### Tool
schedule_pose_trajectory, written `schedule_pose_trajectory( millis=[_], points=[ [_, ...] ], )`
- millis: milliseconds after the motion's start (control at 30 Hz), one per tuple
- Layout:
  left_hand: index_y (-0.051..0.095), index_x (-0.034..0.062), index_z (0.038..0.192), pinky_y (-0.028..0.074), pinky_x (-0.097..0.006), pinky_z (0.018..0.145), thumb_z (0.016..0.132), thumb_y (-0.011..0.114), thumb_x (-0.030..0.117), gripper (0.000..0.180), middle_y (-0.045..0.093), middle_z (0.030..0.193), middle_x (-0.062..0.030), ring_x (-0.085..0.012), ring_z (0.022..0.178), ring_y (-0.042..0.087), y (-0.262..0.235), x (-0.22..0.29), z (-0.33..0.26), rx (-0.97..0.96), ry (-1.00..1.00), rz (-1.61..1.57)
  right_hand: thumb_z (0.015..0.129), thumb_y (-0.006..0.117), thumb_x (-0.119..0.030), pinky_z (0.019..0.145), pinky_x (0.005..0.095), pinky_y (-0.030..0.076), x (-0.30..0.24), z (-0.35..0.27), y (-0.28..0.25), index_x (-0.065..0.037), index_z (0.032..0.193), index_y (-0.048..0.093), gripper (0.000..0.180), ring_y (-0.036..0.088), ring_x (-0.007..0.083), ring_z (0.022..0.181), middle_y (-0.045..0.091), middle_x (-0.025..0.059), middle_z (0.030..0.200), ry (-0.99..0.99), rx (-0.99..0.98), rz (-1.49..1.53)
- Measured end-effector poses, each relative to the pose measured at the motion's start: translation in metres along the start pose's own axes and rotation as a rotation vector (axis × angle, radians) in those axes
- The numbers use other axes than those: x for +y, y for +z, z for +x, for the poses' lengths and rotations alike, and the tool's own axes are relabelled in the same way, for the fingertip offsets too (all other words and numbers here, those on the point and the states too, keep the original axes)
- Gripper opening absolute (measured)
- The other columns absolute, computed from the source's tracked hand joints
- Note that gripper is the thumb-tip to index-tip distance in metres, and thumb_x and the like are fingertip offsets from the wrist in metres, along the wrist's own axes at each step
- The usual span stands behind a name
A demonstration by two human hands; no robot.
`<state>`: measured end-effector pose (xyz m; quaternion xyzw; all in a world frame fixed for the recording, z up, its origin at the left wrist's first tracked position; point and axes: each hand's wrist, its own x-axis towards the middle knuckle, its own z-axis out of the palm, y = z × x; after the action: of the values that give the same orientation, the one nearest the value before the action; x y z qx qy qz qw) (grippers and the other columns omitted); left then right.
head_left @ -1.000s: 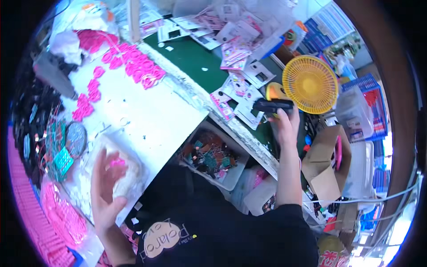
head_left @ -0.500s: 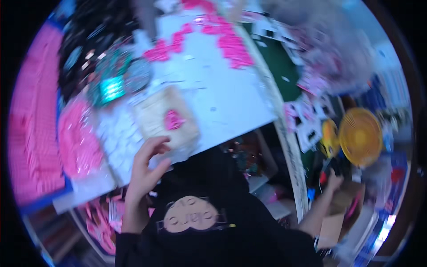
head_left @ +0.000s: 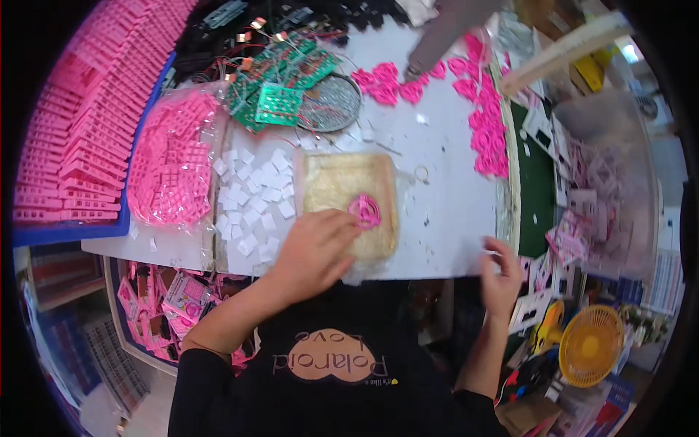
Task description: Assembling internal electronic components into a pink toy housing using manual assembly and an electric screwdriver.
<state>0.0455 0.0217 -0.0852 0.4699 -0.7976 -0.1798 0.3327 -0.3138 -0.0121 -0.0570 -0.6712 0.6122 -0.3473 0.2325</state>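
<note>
On the white table lies a flat, yellowish padded block [head_left: 342,171] in clear wrapping. A small bright pink openwork plastic piece [head_left: 365,211] rests on it. My left hand [head_left: 317,247] lies over the block's near left part, fingertips at the edge of the pink piece, thumb apart. At the table's front right edge, my right hand [head_left: 501,280] is raised, somewhat blurred, with bent fingers apart and nothing visible in them. Small white square pieces [head_left: 251,193] are scattered left of the block.
Green circuit boards [head_left: 280,104] with wires lie beside a round dish [head_left: 338,102] of grey bits. A bag of pink parts [head_left: 175,160] and a blue crate [head_left: 73,231] of pink casings stand left. More pink pieces [head_left: 488,138] line the right side. A yellow basket [head_left: 591,346] sits lower right.
My right hand has come from the lower right, near a dark, red-marked thing, to the table's front edge. The left hand has moved down onto the block beside the pink piece. The view has turned.
</note>
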Motion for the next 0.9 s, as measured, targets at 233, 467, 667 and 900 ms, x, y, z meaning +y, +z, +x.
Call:
schedule_pose_trajectory(
  millis=[233, 467, 667, 900],
  points=[
    [0.060, 0.0104, 0.128, 0.036, -0.048, 0.102, 0.079, 0.074, 0.031, 0.054, 0.058, 0.127, -0.0094, -0.0271, 0.125, 0.051, 0.005, -0.011, 0.005, -0.221, -0.053, 0.098, 0.083, 0.069, -0.005, 0.068, 0.0290, 0.053, -0.056, 0.128, 0.112, 0.000, 0.099, 0.072, 0.017, 0.068, 0.0184, 0.076, 0.072, 0.0105, 0.088, -0.380, -0.349, 0.113],
    [0.061, -0.0036, 0.114, 0.049, -0.051, 0.086, 0.091, 0.069, 0.028, 0.040, 0.063, 0.111, -0.0192, -0.0391, 0.102, 0.061, -0.096, -0.018, -0.023, -0.425, 0.357, -1.442, 0.092, 0.065, -0.009, 0.067, 0.0255, 0.052, -0.013, 0.270, 0.141, 0.004, 0.098, 0.069, 0.015, 0.066, 0.0108, 0.077, 0.072, 0.0063, 0.084, -0.119, -0.363, 0.304],
    [0.070, -0.0033, 0.103, 0.052, -0.049, 0.079, 0.098, 0.063, 0.032, 0.037, 0.064, 0.110, -0.0206, -0.0380, 0.094, 0.062, -0.139, -0.014, -0.012, -0.472, 0.301, -1.457, 0.093, 0.065, -0.017, 0.059, 0.0248, 0.049, 0.027, 0.383, 0.181, 0.002, 0.096, 0.069, 0.020, 0.063, 0.0098, 0.064, 0.071, 0.0054, 0.079, -0.176, -0.428, 0.003],
    [0.067, 0.0001, 0.083, 0.049, -0.044, 0.068, 0.097, 0.063, 0.032, 0.035, 0.064, 0.093, -0.0160, -0.0316, 0.082, 0.062, -0.130, -0.055, -0.019, -0.378, 0.389, -1.577, 0.084, 0.064, -0.024, 0.071, 0.0412, 0.055, -0.029, 0.483, 0.257, -0.006, 0.094, 0.074, 0.023, 0.070, 0.0347, 0.079, 0.072, 0.0162, 0.084, -0.511, -0.042, -0.301]
  ],
)
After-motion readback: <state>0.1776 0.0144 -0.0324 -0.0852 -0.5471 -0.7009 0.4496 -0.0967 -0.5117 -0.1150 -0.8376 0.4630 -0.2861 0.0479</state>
